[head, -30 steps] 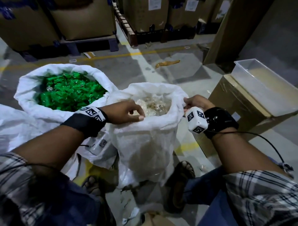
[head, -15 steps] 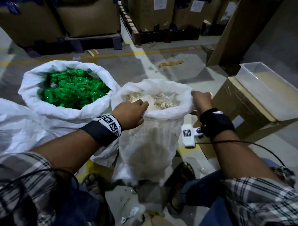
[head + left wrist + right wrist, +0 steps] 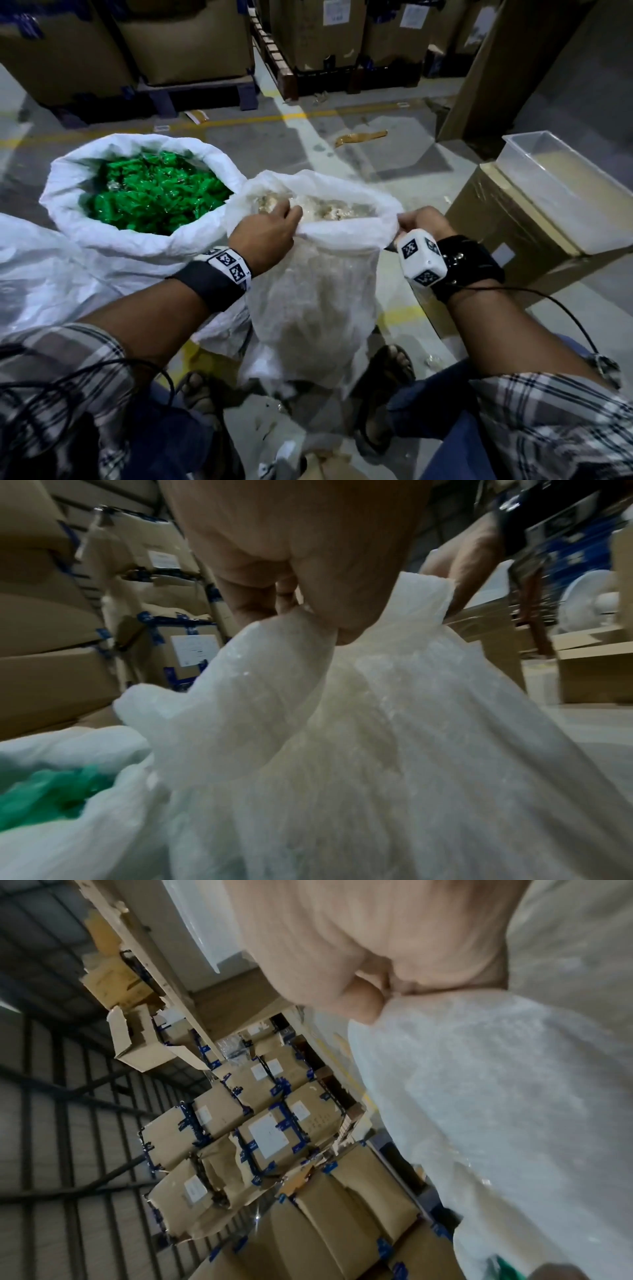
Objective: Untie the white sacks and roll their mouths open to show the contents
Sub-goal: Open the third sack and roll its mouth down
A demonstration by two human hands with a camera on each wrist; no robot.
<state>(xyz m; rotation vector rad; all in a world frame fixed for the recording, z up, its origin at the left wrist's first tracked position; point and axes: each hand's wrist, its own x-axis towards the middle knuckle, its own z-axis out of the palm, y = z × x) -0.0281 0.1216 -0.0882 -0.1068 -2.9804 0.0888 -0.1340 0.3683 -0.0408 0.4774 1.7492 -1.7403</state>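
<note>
A white sack (image 3: 315, 301) stands on the floor between my feet, its mouth open over pale beige pieces (image 3: 329, 210). My left hand (image 3: 270, 229) grips the near left part of its rolled rim (image 3: 342, 229), fingers curled over the edge into the mouth. In the left wrist view the left hand (image 3: 301, 599) pinches bunched white plastic (image 3: 281, 669). At the rim's right side my right hand (image 3: 416, 221) holds the sack edge; the right wrist view shows the right hand (image 3: 369, 999) clamped on the fabric (image 3: 496, 1083). A second white sack (image 3: 102, 219) to the left has a rolled mouth showing green pieces (image 3: 150, 192).
Another white sack (image 3: 30, 274) lies at the far left. A cardboard box (image 3: 513, 222) with a clear plastic tub (image 3: 561, 192) on it stands at the right. Stacked cartons on pallets (image 3: 191, 44) line the back. My sandalled feet (image 3: 387, 377) flank the sack.
Both hands stayed on the rim while the mouth was pulled wider and rolled lower; my left hand shifted its hold over the near edge, and the right wrist turned outward again.
</note>
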